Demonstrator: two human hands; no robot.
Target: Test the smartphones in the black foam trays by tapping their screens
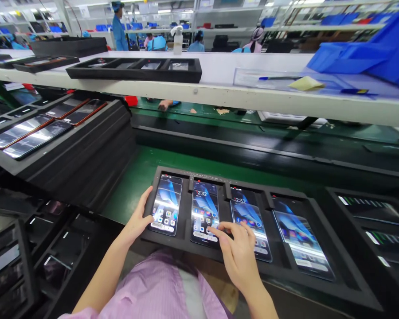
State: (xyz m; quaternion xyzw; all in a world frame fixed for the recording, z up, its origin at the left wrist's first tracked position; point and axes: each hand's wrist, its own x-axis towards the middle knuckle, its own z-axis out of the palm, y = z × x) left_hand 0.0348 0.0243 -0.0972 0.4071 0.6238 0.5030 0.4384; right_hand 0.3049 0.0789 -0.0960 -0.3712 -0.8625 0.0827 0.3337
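Note:
A black foam tray (182, 243) lies at the front edge of the green bench, holding several phones with lit screens. My left hand (138, 219) grips the tray's left end, its thumb beside the leftmost phone (167, 204). Over the tray's middle is my right hand (237, 248), fingers apart and holding nothing; its index fingertip is at the lower screen of the second phone (204, 208). The third phone (249, 217) lies partly under that hand. At the right end, the fourth phone (302, 239) shows a blue wallpaper.
Stacked black trays with phones (36, 133) stand at the left. More phones in a dark tray (379, 226) lie at the right. A white shelf (216, 95) crosses above, bearing a black tray (133, 73) and blue bins (349, 57). Across the bench is another person's hand (165, 105).

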